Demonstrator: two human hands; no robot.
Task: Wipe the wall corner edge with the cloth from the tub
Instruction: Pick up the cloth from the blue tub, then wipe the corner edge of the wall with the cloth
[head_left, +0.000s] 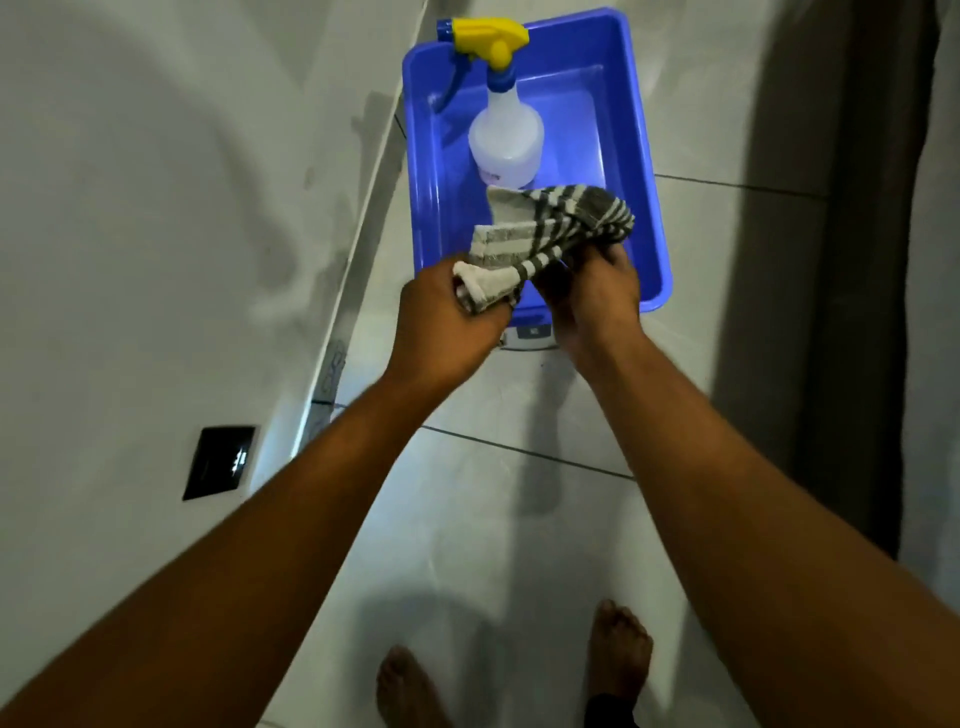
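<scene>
A grey-and-white striped cloth (550, 234) is held above the near end of a blue plastic tub (649, 171) that stands on the tiled floor. My left hand (441, 317) grips the cloth's bunched left end. My right hand (592, 296) grips it from below on the right. The white wall (156, 208) fills the left side, and its corner edge (358, 244) runs diagonally down past the tub's left side.
A clear spray bottle (506, 140) with a yellow and blue trigger head stands inside the tub. A black wall socket plate (221, 462) is low on the wall. A dark door frame (857, 260) runs along the right. My bare feet (618, 654) stand on the tiles below.
</scene>
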